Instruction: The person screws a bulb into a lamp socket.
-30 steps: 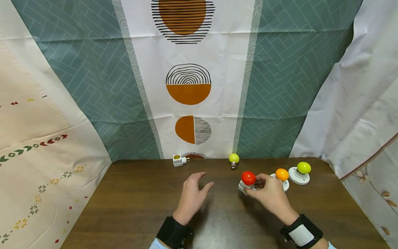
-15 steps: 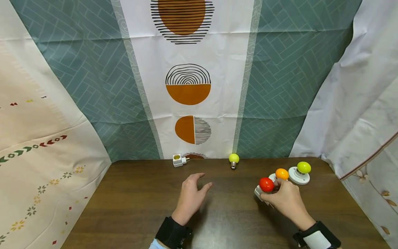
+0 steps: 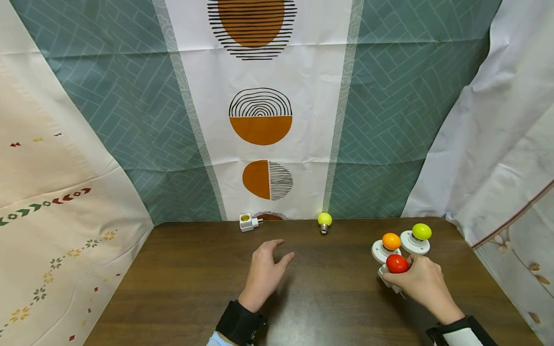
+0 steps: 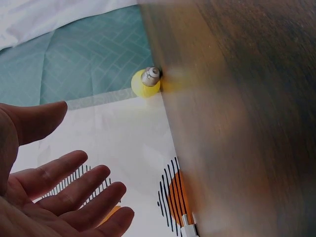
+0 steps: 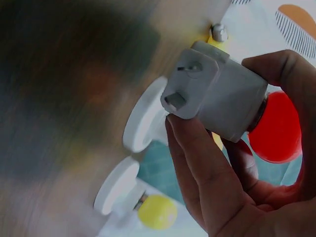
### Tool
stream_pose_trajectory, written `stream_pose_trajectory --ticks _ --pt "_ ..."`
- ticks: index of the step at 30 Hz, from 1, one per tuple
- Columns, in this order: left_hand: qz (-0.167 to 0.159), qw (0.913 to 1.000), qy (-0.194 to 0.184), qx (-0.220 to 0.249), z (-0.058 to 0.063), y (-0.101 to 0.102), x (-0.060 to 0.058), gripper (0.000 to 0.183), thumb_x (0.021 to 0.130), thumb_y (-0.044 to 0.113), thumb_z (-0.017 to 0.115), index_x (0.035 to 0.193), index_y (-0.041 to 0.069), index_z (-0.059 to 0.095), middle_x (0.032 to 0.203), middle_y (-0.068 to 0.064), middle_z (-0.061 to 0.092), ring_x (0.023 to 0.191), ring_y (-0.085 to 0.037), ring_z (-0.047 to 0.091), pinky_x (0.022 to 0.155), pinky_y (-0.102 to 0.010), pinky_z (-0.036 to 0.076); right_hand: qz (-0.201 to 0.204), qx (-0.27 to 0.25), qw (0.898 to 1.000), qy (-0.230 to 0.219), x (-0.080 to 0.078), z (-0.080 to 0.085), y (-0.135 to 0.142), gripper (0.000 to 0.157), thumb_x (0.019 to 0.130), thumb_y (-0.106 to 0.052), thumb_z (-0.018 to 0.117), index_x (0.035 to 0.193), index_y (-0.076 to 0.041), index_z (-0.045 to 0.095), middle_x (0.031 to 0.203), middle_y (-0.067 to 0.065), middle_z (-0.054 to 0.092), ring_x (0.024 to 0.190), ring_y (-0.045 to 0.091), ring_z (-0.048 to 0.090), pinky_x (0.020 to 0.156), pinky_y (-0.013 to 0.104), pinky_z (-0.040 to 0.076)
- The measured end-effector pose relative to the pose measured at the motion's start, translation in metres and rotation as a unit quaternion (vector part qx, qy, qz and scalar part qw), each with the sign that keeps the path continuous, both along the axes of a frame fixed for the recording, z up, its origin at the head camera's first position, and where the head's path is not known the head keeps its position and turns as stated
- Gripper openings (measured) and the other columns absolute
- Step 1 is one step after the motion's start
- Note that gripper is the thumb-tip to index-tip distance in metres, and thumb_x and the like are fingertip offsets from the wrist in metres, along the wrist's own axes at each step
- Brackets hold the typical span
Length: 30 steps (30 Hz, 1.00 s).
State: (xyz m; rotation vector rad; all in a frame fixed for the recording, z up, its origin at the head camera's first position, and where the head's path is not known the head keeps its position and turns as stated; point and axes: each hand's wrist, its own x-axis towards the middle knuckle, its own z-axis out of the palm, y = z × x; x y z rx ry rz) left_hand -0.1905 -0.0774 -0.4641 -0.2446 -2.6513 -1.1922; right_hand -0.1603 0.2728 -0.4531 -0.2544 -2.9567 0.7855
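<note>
My right hand (image 3: 426,282) pinches a white plug-in bulb socket (image 5: 229,94) between thumb and fingers. A red bulb (image 3: 396,264) is seated in that socket, and two metal prongs show on its plug face in the right wrist view. Just behind it stands an orange bulb (image 3: 391,241) in a round white base (image 3: 377,252). My left hand (image 3: 265,274) hovers over the middle of the table, fingers relaxed and apart, holding nothing. Beyond it a loose yellow bulb (image 3: 324,219) lies at the back edge.
A yellow-green bulb (image 3: 421,231) sits in another round white base (image 3: 414,246) at the back right. One more white plug-in socket (image 3: 248,222) lies at the back edge, left of the loose bulb. Patterned cloth (image 3: 385,120) hangs behind the brown table (image 3: 182,283).
My right hand has carried the socket with the red bulb to the right and nearer, ending in front of the orange bulb. The left hand has stayed nearly still.
</note>
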Motion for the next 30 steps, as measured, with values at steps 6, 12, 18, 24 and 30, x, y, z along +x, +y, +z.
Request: stream_pose_trajectory --ticks 6,12,18,24,30 --pt "0.005 1.0000 0.001 -0.003 0.000 0.001 -0.001 0.043 0.084 0.037 0.067 0.118 0.012 0.060 0.116 0.000 0.058 0.111 -0.016 0.051 0.089 -0.037 0.043 -0.016 0.010 1.000 -0.025 0.000 0.000 0.017 0.058 0.061 -0.055 0.077 0.075 -0.004 0.054 0.070 0.004 0.053 0.063 0.021 0.048 0.051 0.032 0.039" --pt "0.007 1.0000 -0.001 -0.002 0.000 0.001 -0.002 0.044 0.084 0.038 0.067 0.119 0.011 0.060 0.117 -0.001 0.058 0.111 -0.017 0.050 0.089 -0.037 0.042 -0.028 0.013 0.999 -0.029 -0.001 -0.001 0.033 0.065 0.062 -0.058 0.075 0.081 0.001 0.057 0.072 0.006 0.056 0.063 0.023 0.050 0.051 0.033 0.039" --pt "0.011 0.9999 -0.007 -0.008 -0.001 0.001 -0.003 0.043 0.085 0.038 0.067 0.119 0.012 0.060 0.118 0.000 0.058 0.111 -0.016 0.050 0.089 -0.037 0.043 -0.055 0.015 0.998 -0.034 -0.005 -0.002 0.049 0.075 0.066 -0.060 0.072 0.089 0.008 0.052 0.074 0.012 0.055 0.064 0.026 0.050 0.051 0.034 0.040" --pt "0.013 0.9997 -0.008 -0.017 -0.003 0.001 -0.003 0.043 0.084 0.038 0.067 0.118 0.012 0.060 0.117 -0.001 0.058 0.110 -0.016 0.051 0.088 -0.037 0.043 -0.076 0.012 0.996 -0.034 -0.008 -0.007 0.062 0.072 0.070 -0.057 0.071 0.090 0.009 0.050 0.073 0.012 0.054 0.062 0.027 0.050 0.049 0.034 0.040" --pt "0.013 0.9997 -0.006 -0.018 -0.004 0.002 -0.003 0.042 0.084 0.038 0.067 0.117 0.012 0.061 0.116 -0.001 0.058 0.110 -0.016 0.051 0.087 -0.037 0.044 -0.092 0.017 0.995 -0.033 -0.011 -0.012 0.069 0.077 0.068 -0.058 0.072 0.093 0.011 0.049 0.075 0.015 0.054 0.065 0.029 0.050 0.050 0.035 0.040"
